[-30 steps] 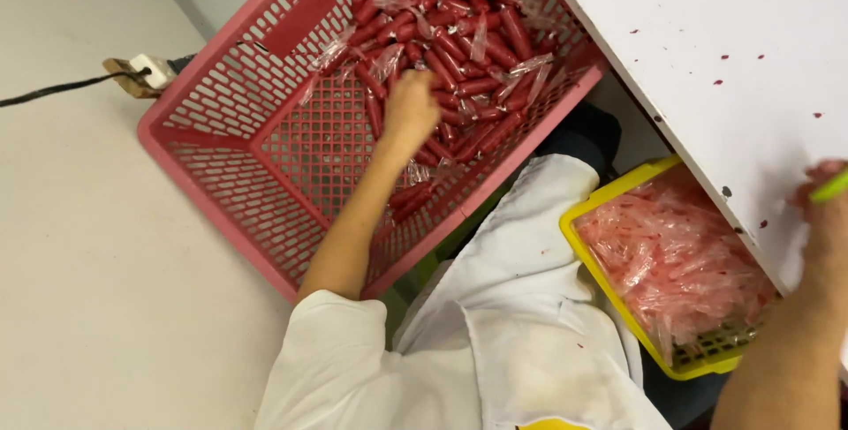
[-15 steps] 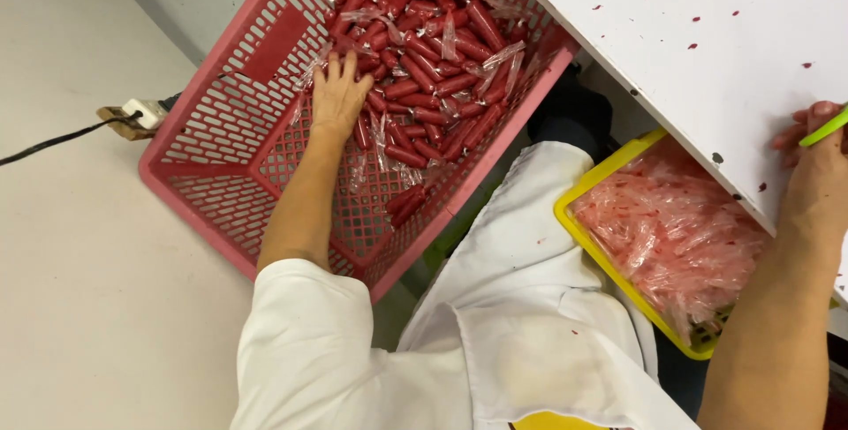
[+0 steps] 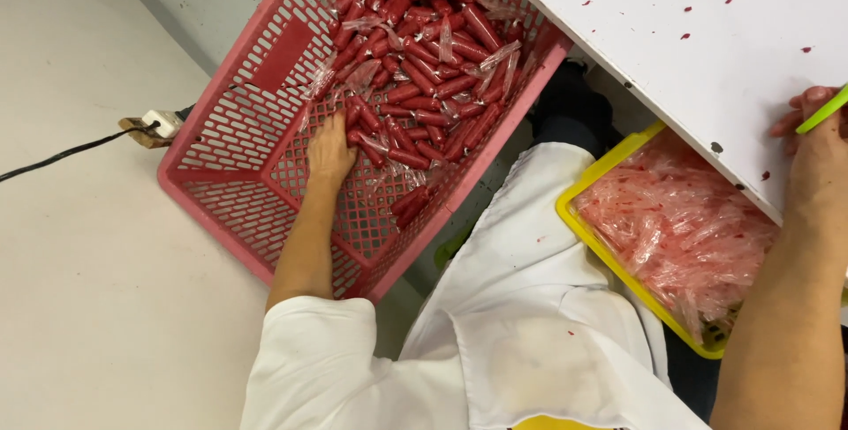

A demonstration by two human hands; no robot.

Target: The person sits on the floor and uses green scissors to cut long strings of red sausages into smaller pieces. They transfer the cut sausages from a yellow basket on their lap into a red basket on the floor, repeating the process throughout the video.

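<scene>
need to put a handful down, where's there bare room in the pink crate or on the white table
The pink crate has bare mesh floor along its near and left walls, below the left hand. Its far half is crowded with red sausages. The white table is bare left of the right hand. The yellow bin is full of plastic wrappers.

The left hand (image 3: 331, 149) has slid from the sausage pile (image 3: 424, 59) toward the basket's (image 3: 221, 192) bare floor.

The near half of the pink crate (image 3: 231, 192) lies bare around the left hand (image 3: 330, 151), while red sausages (image 3: 424, 86) and loose wrappers crowd its far half. The white table (image 3: 671, 50) overhangs the yellow tray (image 3: 609, 258), narrowing the way in.
</scene>
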